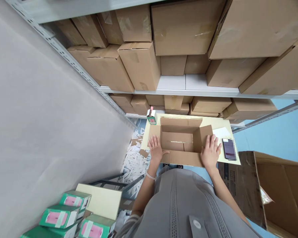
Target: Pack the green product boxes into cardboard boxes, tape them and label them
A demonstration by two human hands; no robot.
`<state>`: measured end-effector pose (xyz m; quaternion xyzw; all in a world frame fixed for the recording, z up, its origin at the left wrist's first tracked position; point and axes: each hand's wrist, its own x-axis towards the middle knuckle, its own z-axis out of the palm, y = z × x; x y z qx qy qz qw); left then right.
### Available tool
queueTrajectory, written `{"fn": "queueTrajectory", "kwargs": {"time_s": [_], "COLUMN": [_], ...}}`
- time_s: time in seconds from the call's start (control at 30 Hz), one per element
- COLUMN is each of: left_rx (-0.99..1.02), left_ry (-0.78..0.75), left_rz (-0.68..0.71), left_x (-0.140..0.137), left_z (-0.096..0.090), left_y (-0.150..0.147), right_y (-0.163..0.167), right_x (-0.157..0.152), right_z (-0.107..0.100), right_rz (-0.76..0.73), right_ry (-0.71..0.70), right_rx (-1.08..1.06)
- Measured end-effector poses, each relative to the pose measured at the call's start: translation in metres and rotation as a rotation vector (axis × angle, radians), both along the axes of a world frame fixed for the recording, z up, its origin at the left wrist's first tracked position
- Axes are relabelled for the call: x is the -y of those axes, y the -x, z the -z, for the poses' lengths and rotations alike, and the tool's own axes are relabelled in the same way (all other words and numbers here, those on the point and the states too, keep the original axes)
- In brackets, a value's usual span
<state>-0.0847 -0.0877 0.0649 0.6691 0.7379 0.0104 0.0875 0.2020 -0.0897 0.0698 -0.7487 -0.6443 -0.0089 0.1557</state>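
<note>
Brown cardboard forms the carton (180, 145) on the cream table (217, 124), its side flaps (154, 131) under the left hand (155, 149) and right hand (210, 152), both spread loosely, where light, even pressure on each side should best hold it square.

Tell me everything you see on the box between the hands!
The box is brown and looks like cardboard. Its four top flaps are open, a seam crosses its bottom, and nothing shows inside. It sits upright on a pale table, the left hand on one side flap, the right hand on the other.
</note>
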Motion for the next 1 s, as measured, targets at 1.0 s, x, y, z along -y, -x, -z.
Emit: {"fn": "queueTrajectory", "kwargs": {"time_s": [1.0], "left_rx": [0.319], "left_ry": [0.036], "left_rz": [-0.292], "left_x": [-0.016], "left_z": [0.021], "left_y": [-0.013], "right_y": [-0.007], "right_x": [-0.011], "right_z": [0.048], "right_rz": [0.054], "right_ry": [0.345], "right_rx": [-0.473]}}
